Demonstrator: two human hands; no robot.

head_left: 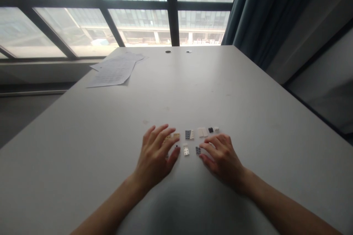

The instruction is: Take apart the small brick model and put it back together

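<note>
Several small building bricks lie in a loose group on a white table (193,91). My left hand (157,154) rests flat on the table with fingers spread, its fingertips touching a tan brick (175,136). My right hand (220,156) lies curled, fingers apart, its fingertips beside a small grey brick (198,150). Between the hands sits a small white brick (186,151). Farther back lie a grey-and-white brick (189,134), a cream plate (202,132), a black piece (210,130) and a tiny white piece (216,129). Neither hand holds anything.
Sheets of printed paper (116,69) lie at the table's far left corner. Two round holes (168,51) sit near the far edge. Large windows stand behind the table, with a dark curtain (256,11) at the right.
</note>
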